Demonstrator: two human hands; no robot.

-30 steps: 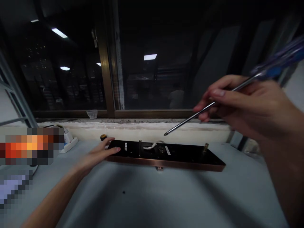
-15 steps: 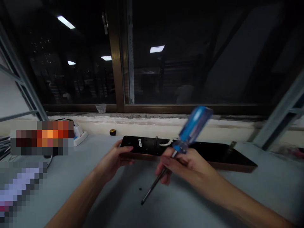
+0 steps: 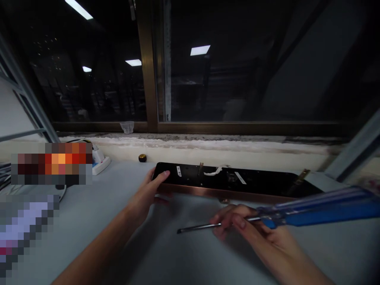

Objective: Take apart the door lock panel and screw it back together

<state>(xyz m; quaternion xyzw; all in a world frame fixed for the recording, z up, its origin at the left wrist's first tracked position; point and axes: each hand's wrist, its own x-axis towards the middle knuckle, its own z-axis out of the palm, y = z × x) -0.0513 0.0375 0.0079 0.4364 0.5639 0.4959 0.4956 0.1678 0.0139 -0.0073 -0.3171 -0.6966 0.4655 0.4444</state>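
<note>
A long flat housing, black on its upper face with a copper-coloured side, lies across the table. Two upright brass-coloured metal tabs, white wires and small white labels show on its black face. My left hand grips the left end, thumb on top and fingers below. In front of the housing, my right hand holds a screwdriver by its steel shank. The clear-and-blue handle points right, and the dark tip points left, low over the table. A small shiny piece shows just above my right fingers.
A windowsill runs behind the table, with a clear plastic cup on it. Near the wall sit a small black-and-gold round item and a white power strip. Cables and blurred-out items lie at left; metal frames stand at both sides.
My right hand has moved right and down, away from the housing. The screwdriver has swung from steeply slanted to nearly level. A dark speck on the table no longer shows apart from the tip.
</note>
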